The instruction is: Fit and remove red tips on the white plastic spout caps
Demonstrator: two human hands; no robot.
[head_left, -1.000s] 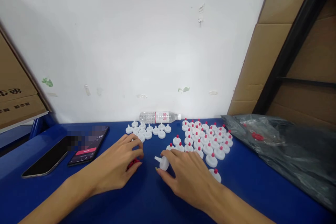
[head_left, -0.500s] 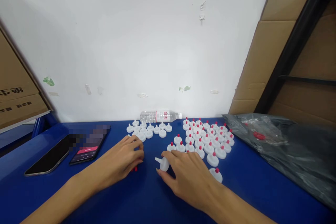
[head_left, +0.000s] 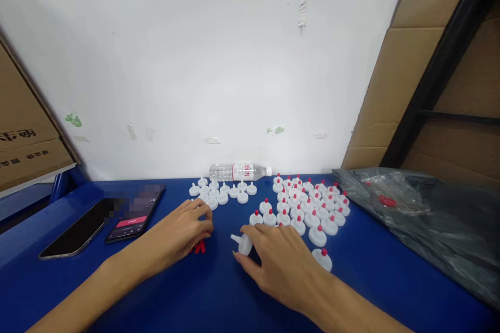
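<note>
Between the thumb and fingers of my right hand (head_left: pixel 287 263) is a white nozzle cap (head_left: pixel 245 244), tilted with its bare spout pointing left. My left hand (head_left: pixel 191 229) is closed just above several small red tips (head_left: pixel 199 246) on the table. Whether its fingertips pinch one of the tips is hidden. Behind my left hand stand several white nozzle caps with bare spouts (head_left: pixel 222 198). Beyond and right of my right hand are many white nozzle caps with red tips (head_left: pixel 297 213), mostly upright; one red-tipped cap (head_left: pixel 322 260) stands apart beside my right wrist.
A clear plastic bottle (head_left: pixel 240 172) lies along the white wall. Two phones (head_left: pixel 78 229) rest on the blue table (head_left: pixel 219 296) at left. At right, a grey plastic bag (head_left: pixel 422 218) spreads out with a clear bag of red pieces (head_left: pixel 387 201) on it. Cardboard (head_left: pixel 375 99) leans behind.
My left hand has shifted slightly up and left, so more of the red tips show under it. The right hand keeps its hold on the white nozzle cap.
</note>
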